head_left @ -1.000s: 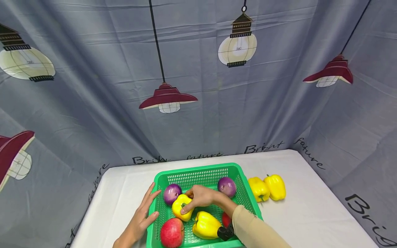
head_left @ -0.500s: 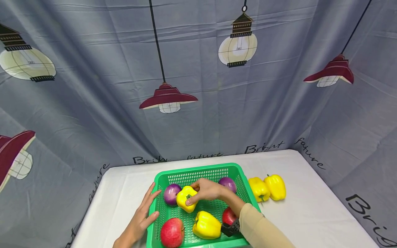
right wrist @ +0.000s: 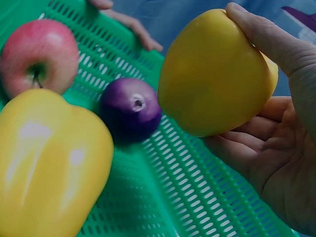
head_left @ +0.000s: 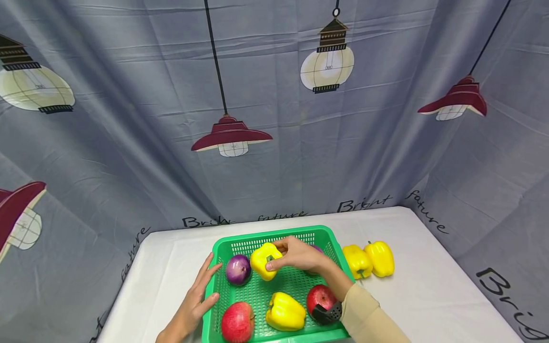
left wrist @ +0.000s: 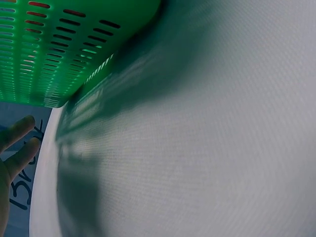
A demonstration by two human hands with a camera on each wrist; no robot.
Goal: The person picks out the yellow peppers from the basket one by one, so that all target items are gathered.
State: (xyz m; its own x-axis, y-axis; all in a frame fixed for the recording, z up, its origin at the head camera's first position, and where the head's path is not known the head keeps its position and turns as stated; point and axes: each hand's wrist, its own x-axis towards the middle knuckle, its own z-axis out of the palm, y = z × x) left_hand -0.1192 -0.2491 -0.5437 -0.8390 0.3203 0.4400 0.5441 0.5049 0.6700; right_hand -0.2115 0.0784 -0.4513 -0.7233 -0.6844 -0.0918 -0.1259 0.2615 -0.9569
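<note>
My right hand (head_left: pixel 300 253) grips a yellow bell pepper (head_left: pixel 265 261) between thumb and fingers, raised inside the green basket (head_left: pixel 274 234). In the right wrist view this pepper (right wrist: pixel 217 74) is held above the basket's slotted wall. My left hand (head_left: pixel 194 301) lies against the basket's left rim, fingers straight and spread. Below the raised pepper, a second yellow bell pepper (head_left: pixel 286 312) rests between a red apple (head_left: pixel 238 322) and another red apple (head_left: pixel 320 297), partly covered by the black wrist mount. A round purple vegetable (head_left: pixel 238 269) sits at left; its twin is mostly hidden behind my right hand.
Two more yellow bell peppers (head_left: pixel 381 258) lie on the white tablecloth (head_left: pixel 422 281), just outside the basket's right wall. A grey curtain (head_left: pixel 274 186) printed with lamps hangs behind the table and along its sides.
My right hand has lifted the yellow bell pepper from beside the left purple vegetable, moving it up and to the right. The right-hand apple shows more now. My left hand stays put.
</note>
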